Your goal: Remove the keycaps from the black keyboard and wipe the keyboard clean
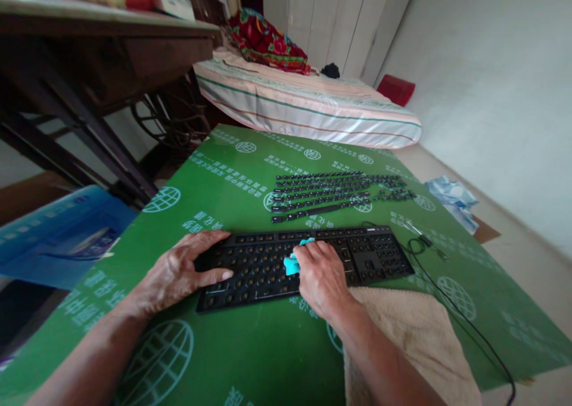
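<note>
A black keyboard frame [366, 257] with its keycaps taken off lies on a green printed sheet [250, 346]. My left hand [179, 272] rests flat on the keyboard's left end, fingers spread over its edge. My right hand [319, 275] is closed on a small turquoise cloth [291, 266] and presses it onto the middle of the keyboard. The removed black keycaps [330, 192] are laid out in rows on the sheet just beyond the keyboard.
The keyboard's black cable [451, 310] runs off to the right over the sheet. A beige towel [402, 328] lies under my right forearm. A striped mattress [308, 105] is behind, a dark wooden table [111, 48] at left, a blue box [58, 233] beside the sheet.
</note>
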A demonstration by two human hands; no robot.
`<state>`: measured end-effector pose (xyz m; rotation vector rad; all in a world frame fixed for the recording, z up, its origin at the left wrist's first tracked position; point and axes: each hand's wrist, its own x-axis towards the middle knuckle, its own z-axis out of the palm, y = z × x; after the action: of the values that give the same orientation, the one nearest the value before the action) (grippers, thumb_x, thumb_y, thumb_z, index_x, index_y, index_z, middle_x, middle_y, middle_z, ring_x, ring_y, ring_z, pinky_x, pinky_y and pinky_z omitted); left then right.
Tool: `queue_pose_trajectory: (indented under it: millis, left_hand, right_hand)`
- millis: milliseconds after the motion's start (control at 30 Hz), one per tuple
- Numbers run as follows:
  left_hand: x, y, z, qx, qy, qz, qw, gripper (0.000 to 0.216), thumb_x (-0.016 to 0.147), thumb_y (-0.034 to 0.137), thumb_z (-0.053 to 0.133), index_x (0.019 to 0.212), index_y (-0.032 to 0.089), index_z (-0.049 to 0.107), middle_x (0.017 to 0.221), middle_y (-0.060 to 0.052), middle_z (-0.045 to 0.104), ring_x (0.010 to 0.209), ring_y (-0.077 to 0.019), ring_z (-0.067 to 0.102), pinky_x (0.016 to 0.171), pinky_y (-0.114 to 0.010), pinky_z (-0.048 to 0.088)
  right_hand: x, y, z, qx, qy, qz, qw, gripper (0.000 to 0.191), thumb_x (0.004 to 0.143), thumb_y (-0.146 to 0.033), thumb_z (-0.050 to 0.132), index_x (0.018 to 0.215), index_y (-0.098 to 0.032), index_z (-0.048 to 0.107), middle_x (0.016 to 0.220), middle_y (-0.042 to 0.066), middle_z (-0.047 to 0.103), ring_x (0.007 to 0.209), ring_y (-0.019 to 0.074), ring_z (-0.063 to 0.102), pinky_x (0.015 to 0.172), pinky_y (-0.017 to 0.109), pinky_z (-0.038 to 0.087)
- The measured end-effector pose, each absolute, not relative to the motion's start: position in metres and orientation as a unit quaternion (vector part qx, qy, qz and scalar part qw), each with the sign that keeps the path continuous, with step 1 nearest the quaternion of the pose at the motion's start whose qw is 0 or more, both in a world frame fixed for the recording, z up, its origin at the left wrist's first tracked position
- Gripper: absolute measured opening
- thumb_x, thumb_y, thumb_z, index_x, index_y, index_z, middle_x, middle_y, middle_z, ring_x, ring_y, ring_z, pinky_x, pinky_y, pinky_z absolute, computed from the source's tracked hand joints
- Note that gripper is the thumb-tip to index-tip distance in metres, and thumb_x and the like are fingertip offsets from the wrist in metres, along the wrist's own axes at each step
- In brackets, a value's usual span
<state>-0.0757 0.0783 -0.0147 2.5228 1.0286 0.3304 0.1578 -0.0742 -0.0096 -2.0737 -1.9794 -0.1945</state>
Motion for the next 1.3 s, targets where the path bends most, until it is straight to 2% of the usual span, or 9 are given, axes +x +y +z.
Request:
queue_pose_trajectory:
  millis: [100, 300, 633, 900, 1300]
  left_hand:
    - [-0.077, 0.079, -0.017, 0.901, 0.366, 0.12, 0.198, 0.074, 0.069, 0.068, 0.054, 0.127, 0.023, 0.049, 0.129, -0.008, 0.055, 0.117, -0.0269, 0.049, 0.103, -0.04, 0.036]
    - [-0.075, 0.077, -0.014, 0.903, 0.362, 0.121, 0.195, 0.077, 0.07, 0.069, 0.053, 0.127, 0.017, 0.05, 0.128, -0.01, 0.055, 0.118, -0.0259, 0.048, 0.104, -0.038, 0.035]
    - [-0.072, 0.073, -0.008, 0.903, 0.366, 0.11, 0.196, 0.079, 0.07, 0.069, 0.053, 0.126, 0.014, 0.05, 0.127, -0.013, 0.054, 0.117, -0.0271, 0.048, 0.103, -0.038, 0.036]
    - [-0.073, 0.077, -0.015, 0.905, 0.36, 0.125, 0.188, 0.08, 0.068, 0.071, 0.053, 0.125, 0.015, 0.051, 0.125, -0.011, 0.056, 0.116, -0.0269, 0.049, 0.102, -0.04, 0.038]
    - [-0.073, 0.072, -0.011, 0.903, 0.363, 0.118, 0.198, 0.076, 0.071, 0.066, 0.055, 0.126, 0.014, 0.051, 0.125, -0.012, 0.055, 0.116, -0.0246, 0.049, 0.103, -0.038, 0.035]
  right_hand:
    - [0.168, -0.079, -0.007, -0.724, -0.675, -0.053, 0.131, 0.022, 0.08, -0.006, 0.05, 0.093, -0.019, 0.061, 0.088, 0.006, 0.063, 0.083, 0.02, 0.051, 0.076, 0.032, 0.037]
    - [0.187, -0.086, -0.002, -0.758, -0.641, -0.041, 0.112, 0.028, 0.077, -0.003, 0.048, 0.095, -0.02, 0.061, 0.092, 0.005, 0.065, 0.085, 0.0193, 0.055, 0.076, 0.03, 0.038]
    - [0.174, -0.081, -0.005, -0.748, -0.653, -0.056, 0.105, 0.021, 0.078, -0.007, 0.05, 0.091, -0.017, 0.062, 0.085, 0.008, 0.064, 0.083, 0.0221, 0.052, 0.076, 0.033, 0.035]
    - [0.16, -0.074, -0.006, -0.741, -0.66, -0.067, 0.103, 0.02, 0.078, -0.007, 0.05, 0.091, -0.018, 0.061, 0.083, 0.008, 0.063, 0.081, 0.0223, 0.05, 0.072, 0.034, 0.033]
    - [0.153, -0.072, -0.003, -0.718, -0.684, -0.046, 0.118, 0.02, 0.078, -0.004, 0.048, 0.087, -0.016, 0.061, 0.084, 0.009, 0.064, 0.082, 0.0225, 0.05, 0.074, 0.034, 0.035]
